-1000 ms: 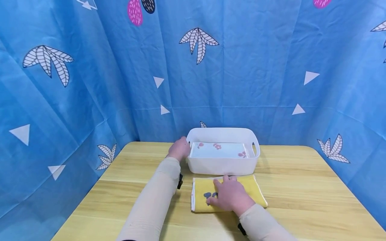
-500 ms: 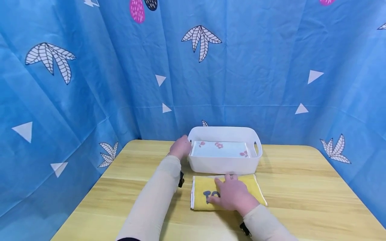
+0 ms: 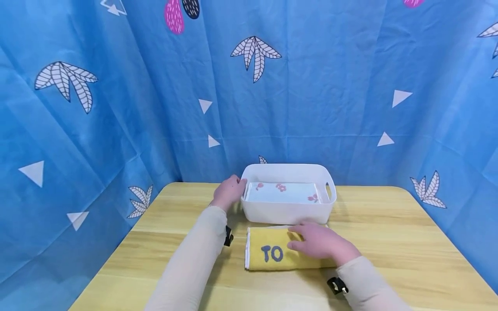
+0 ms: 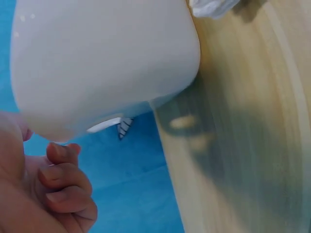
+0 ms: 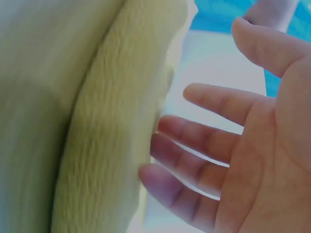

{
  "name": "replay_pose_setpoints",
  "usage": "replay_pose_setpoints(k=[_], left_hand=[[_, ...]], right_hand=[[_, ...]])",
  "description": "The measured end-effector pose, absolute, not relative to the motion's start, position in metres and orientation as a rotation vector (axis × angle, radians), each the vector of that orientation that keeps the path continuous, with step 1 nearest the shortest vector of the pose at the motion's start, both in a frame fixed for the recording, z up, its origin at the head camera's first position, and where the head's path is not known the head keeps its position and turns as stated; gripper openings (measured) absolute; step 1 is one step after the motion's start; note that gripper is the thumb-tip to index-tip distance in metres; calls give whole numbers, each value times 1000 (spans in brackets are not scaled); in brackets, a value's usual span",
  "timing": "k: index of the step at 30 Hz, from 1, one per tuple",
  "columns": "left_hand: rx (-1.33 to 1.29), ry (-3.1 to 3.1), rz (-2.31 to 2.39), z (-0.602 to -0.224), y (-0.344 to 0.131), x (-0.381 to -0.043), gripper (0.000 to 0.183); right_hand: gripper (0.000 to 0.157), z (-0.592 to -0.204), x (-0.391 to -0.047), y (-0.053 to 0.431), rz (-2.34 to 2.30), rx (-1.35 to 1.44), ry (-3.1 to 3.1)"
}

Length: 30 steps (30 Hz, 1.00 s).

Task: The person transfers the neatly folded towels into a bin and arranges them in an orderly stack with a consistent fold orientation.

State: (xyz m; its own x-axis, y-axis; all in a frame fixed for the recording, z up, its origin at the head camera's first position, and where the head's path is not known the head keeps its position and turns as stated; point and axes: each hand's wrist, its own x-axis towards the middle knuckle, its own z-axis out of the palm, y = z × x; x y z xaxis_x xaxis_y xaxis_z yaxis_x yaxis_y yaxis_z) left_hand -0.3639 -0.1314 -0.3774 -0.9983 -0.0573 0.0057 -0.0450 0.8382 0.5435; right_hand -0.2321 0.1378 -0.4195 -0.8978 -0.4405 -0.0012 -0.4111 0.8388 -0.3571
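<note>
A white plastic basket (image 3: 288, 212) stands at the back of the table, a pale blue cloth (image 3: 285, 194) with pink flowers inside it. My left hand (image 3: 229, 191) is at its left end; in the left wrist view the curled fingers (image 4: 68, 187) lie right at the rim, thumb on the other side. In front of the basket lies a folded yellow towel (image 3: 274, 239) with white edging and grey letters "TO". Over its right part is my right hand (image 3: 320, 242), fingers spread and fairly straight. In the right wrist view the fingertips (image 5: 155, 177) meet the towel's edge.
The wooden table (image 3: 389, 242) reaches to blue patterned curtains (image 3: 327, 86) at the back and both sides. The basket has an oval handle hole (image 3: 328, 191) at its right end.
My right hand has slid right across the towel, uncovering the letters "TO". My left hand has shifted slightly left at the basket's end. Basket and towel lie as before.
</note>
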Motion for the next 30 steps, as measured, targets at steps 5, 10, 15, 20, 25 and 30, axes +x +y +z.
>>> replay_pose_setpoints(k=[5,10,15,20,25,30], left_hand=[[36,-2980,-925,-381,-138,-345,48],[-71,-2964,-886,-386,-146,-320,51],[-147,-3017,-739,-393,-150,-294,41],[-258,-3110,-625,-403,-149,-274,39],[-421,-3197,-540,-410,-140,-263,39],[-427,-3264,-478,-414,-136,-260,44]], right_hand=[[50,-419,-238,160,-661,-628,2959],[38,-417,-243,184,-733,-590,2978],[33,-418,-247,203,-798,-496,2955],[26,-421,-252,216,-811,-441,2967],[20,-428,-254,227,-836,-412,2932],[25,-434,-254,231,-844,-395,2859]])
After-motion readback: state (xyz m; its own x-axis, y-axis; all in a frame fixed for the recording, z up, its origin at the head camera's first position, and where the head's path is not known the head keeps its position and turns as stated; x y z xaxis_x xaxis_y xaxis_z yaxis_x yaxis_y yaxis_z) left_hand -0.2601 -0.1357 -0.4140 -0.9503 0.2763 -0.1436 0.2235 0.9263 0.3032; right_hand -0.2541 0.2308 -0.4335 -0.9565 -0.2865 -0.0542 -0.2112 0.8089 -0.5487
